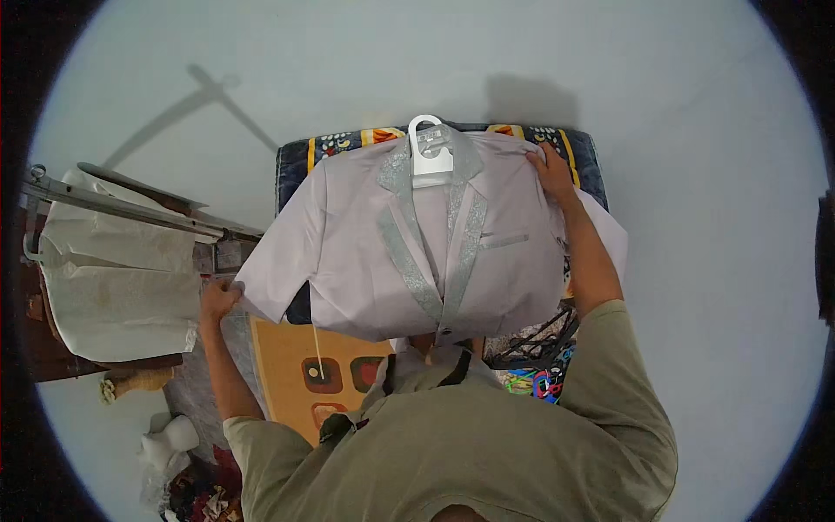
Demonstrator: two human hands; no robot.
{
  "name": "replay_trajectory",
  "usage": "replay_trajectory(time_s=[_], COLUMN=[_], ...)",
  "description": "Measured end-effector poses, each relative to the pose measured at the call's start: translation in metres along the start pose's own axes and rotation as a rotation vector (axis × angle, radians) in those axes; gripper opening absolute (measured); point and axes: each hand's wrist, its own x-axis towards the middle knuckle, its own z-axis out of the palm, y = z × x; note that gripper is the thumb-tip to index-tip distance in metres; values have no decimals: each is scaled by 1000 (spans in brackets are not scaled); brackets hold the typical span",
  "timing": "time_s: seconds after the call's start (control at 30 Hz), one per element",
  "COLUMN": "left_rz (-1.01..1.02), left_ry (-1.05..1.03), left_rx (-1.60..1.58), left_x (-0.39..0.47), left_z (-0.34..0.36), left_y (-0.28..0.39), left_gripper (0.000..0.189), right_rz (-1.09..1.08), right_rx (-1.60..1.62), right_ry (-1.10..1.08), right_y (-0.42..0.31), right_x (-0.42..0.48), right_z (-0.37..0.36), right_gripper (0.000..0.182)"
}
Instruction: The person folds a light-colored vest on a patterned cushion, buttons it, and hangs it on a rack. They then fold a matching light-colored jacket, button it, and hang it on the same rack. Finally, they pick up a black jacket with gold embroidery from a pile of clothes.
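Note:
A pale pinkish suit jacket (pixel 362 241) with glittery silver lapels lies spread over a padded, patterned surface (pixel 297 171) before me. Inside its collar sits a white plastic hanger (pixel 432 179), the looped top standing out above the neckline. The jacket's front edges meet at a button low on the chest. My left hand (pixel 220 297) pinches the end of the sleeve on the left and holds it out to the side. At the opposite shoulder, my right hand (pixel 553 171) rests with its fingers on the cloth; how firmly they grip cannot be seen. The other sleeve is partly behind my right forearm.
To the left, a metal rail (pixel 130 205) carries a whitish garment cover (pixel 121 280). Dark hangers (pixel 538 342) lie below the jacket on the right. An orange patterned mat (pixel 287 365) covers the floor, and a white torso form (pixel 171 440) stands at lower left.

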Motion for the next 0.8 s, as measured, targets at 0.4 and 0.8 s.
replay_trajectory(time_s=[0.4,0.8], left_rz=[593,717], left_ry=[-83,166], left_rx=[-432,-489], left_x=[-58,16], left_z=[9,93], left_y=[227,324], left_gripper=[29,27], right_rz=[-388,-167], right_rx=[-101,53], right_ry=[82,-258], right_y=[-121,-181], right_x=[59,111], right_z=[41,111], right_gripper=[33,30])
